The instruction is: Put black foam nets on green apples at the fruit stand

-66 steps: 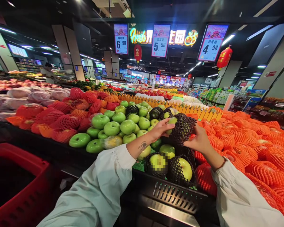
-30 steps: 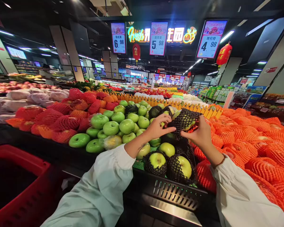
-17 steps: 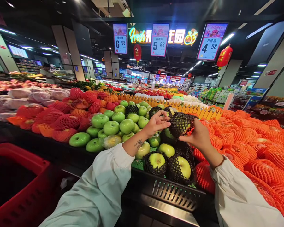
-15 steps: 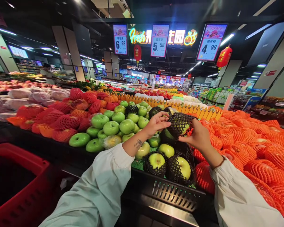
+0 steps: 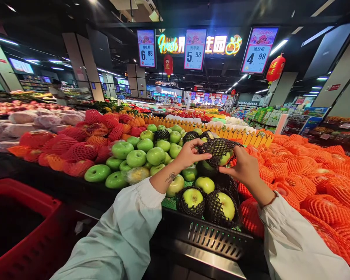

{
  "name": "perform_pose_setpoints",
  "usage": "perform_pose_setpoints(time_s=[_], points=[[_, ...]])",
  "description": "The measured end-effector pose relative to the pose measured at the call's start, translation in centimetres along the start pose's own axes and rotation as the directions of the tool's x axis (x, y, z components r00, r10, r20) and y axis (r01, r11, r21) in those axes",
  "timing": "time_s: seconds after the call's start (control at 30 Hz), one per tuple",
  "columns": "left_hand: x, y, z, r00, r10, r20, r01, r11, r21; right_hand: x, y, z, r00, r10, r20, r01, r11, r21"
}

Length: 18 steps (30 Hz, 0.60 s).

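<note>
A green apple point(image 5: 226, 157) in a black foam net point(image 5: 212, 146) is held up between my two hands, over the right side of the apple display. My left hand point(image 5: 191, 154) pinches the left edge of the net between thumb and fingers. From the right, my right hand point(image 5: 245, 165) grips the apple and the net's other end, its thumb underneath. Part of the apple's skin shows below the net. Just beneath lie two netted apples, one at the front point(image 5: 193, 197) and one beside it point(image 5: 226, 206). Loose green apples point(image 5: 136, 158) are piled to the left.
Orange-netted fruit point(image 5: 315, 179) is heaped at the right, red-netted fruit point(image 5: 76, 151) at the left. A red shopping basket point(image 5: 51, 202) stands at lower left. The black slotted display edge point(image 5: 212, 239) runs along the front, and a small yellow fence point(image 5: 169, 122) behind.
My left hand has shifted slightly left and down, and the net looks stretched wider across the apple. My right hand keeps its grip, almost in place. The view has shifted slightly.
</note>
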<state>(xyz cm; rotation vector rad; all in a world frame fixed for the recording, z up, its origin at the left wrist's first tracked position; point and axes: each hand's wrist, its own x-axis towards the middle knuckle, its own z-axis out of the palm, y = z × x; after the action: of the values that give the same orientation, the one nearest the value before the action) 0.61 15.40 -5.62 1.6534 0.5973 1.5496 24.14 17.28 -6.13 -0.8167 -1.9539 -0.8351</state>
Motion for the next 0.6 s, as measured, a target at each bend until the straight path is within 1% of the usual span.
perform_pose_setpoints(time_s=[0.17,0.23,0.33,0.4,0.5,0.57,0.6], points=[[0.1,-0.1,-0.1,0.997,0.074,0.002,-0.074,0.994,0.078,0.0,-0.1,-0.1,0.999,0.04,0.01,-0.041,0.999,0.033],[0.1,0.2,-0.1,0.998,0.055,0.029,-0.056,0.998,0.043,0.0,-0.1,0.0,0.998,0.066,-0.004,-0.065,0.995,0.073],[0.1,0.5,-0.3,0.994,-0.023,0.104,0.022,1.0,0.013,0.1,-0.2,0.0,0.989,0.139,-0.056,-0.128,0.977,0.17],[0.0,0.5,-0.4,0.987,-0.045,0.152,0.038,0.998,0.052,0.3,-0.3,-0.1,0.972,0.224,-0.066,-0.199,0.943,0.268],[0.1,0.5,-0.6,0.98,-0.018,0.199,-0.001,0.995,0.095,0.7,-0.8,-0.4,0.946,0.321,-0.035,-0.278,0.865,0.418],[0.1,0.3,-0.6,0.982,0.011,0.188,-0.033,0.993,0.109,0.9,-1.1,-0.7,0.935,0.354,0.007,-0.31,0.81,0.498],[0.2,0.2,-0.6,0.985,0.025,0.168,-0.046,0.992,0.12,1.0,-1.2,-0.8,0.929,0.368,0.047,-0.335,0.777,0.533]])
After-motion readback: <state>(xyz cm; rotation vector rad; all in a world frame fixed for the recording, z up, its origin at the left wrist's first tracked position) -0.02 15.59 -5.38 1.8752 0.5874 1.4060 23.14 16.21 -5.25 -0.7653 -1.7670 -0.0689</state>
